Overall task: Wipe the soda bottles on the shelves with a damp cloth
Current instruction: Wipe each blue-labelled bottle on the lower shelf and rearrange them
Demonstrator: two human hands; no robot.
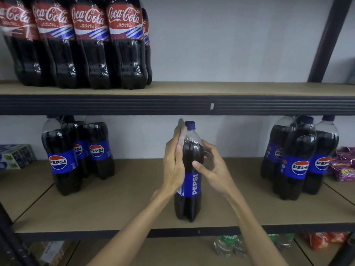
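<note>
A Pepsi bottle (189, 198) with a blue cap and blue label stands upright at the front middle of the middle shelf (115, 214). My left hand (173, 166) lies against its upper left side and presses a pale piece, which looks like the cloth (180, 131), up along the neck. My right hand (210, 167) cups the bottle's right shoulder, thumb on the front and fingers spread round the back. More Pepsi bottles stand in a group at the left (63, 162) and at the right (295, 166). Coca-Cola bottles (92, 45) line the upper shelf.
A black metal rail (172, 104) fronts the upper shelf just above the bottle cap. Boxes (13, 156) sit at the far left and purple snack packs (343, 166) at the far right. Green bottles (230, 244) and orange packs (324, 240) lie on the shelf below.
</note>
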